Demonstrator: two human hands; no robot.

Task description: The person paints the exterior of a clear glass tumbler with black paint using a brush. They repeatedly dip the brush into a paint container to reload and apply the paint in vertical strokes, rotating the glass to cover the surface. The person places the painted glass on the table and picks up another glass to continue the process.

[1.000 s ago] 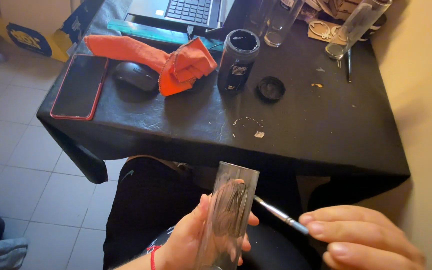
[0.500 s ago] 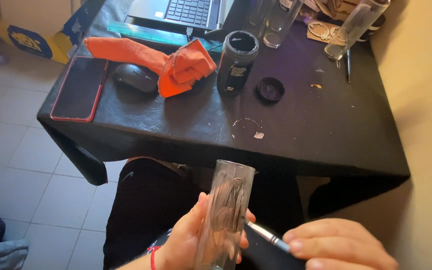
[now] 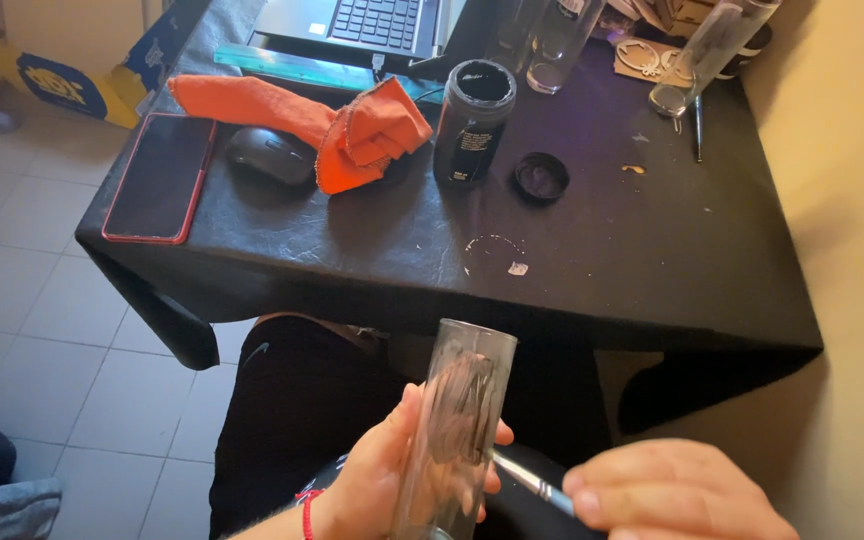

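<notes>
Fingers (image 3: 407,440) of the left hand (image 3: 377,480) are wrapped around a tall clear glass cylinder (image 3: 457,430), held over the lap; a thin blue-ferruled brush (image 3: 532,485) is pinched by the right hand (image 3: 672,495). A black labelled jar (image 3: 472,125) stands open on the black surface (image 3: 652,250).

Open tabletop (image 3: 652,250) near right, bare but for a white ring mark (image 3: 495,255). Far edge crowded: laptop (image 3: 362,25), glasses (image 3: 552,40), tube (image 3: 707,50), pen (image 3: 698,125). Mid-table blocked by jar (image 3: 472,120), lid (image 3: 541,176), orange cloth (image 3: 342,125), mouse (image 3: 270,155); phone (image 3: 160,176) at left. Wall (image 3: 852,200) close along right side. Free air between table edge and glass (image 3: 457,430) over lap.
</notes>
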